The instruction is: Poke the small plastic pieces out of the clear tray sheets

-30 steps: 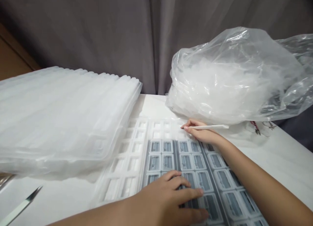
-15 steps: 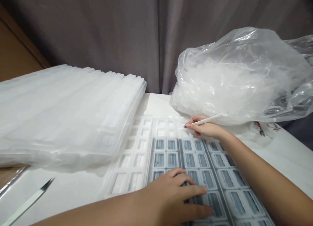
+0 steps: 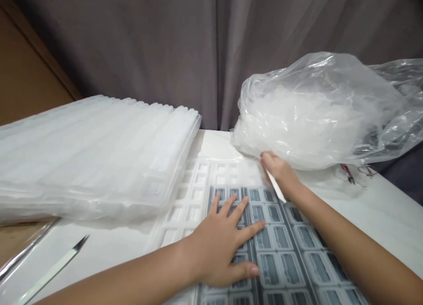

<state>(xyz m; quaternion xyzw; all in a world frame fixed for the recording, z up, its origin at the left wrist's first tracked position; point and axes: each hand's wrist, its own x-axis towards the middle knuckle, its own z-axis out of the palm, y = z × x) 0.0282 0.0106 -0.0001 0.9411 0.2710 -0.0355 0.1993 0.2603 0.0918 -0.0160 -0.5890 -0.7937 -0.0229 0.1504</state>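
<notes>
My left hand [image 3: 221,243] lies with spread fingers on the dark-looking part of a clear plastic tray [image 3: 243,173] with rows of rectangular pockets. Grey pieces [image 3: 274,237] show in the pockets there, while the pockets at the far and left sides look white. Beyond it, my right hand [image 3: 279,170] is closed around slim white tweezers [image 3: 276,188], near the tray's far edge. The tweezers' rear end points down towards me; their tip is hidden by the fingers.
A stack of frosted plastic trays [image 3: 99,151] stands at left. At the back right sits a big clear bag [image 3: 317,115] of white stuff. Another pair of tweezers [image 3: 54,270] lies at front left. Small red-handled tools [image 3: 348,174] lie at right, and a grey curtain [image 3: 148,45] hangs behind.
My left hand has slid away from me and left over the tray, its fingers spreading wider. My right hand has turned, and the tweezers' rear end has swung from up-right to down.
</notes>
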